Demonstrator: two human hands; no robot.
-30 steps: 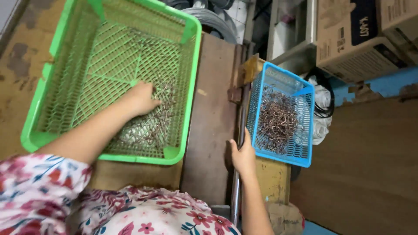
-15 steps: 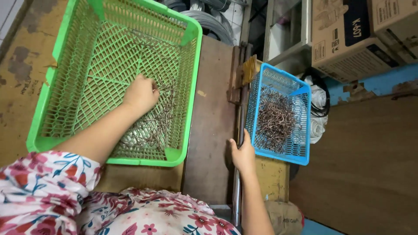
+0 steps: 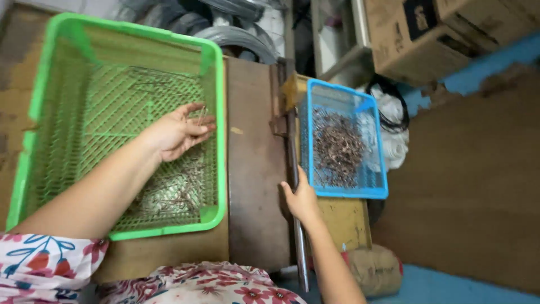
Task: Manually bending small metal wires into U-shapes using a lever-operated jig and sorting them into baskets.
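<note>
Inside green basket, left hand apparently pinching thin metal pins

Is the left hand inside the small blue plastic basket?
No, the left hand is over the mesh floor of the large green plastic basket; the small blue plastic basket holds only thin brown metal pieces.

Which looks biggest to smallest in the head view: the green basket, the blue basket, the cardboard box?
1. Green basket, clearly the largest.
2. Blue basket and cardboard box: unsure. The box is cut off by the picture's edge and lies farther away, so they cannot be fairly ranked.
</note>
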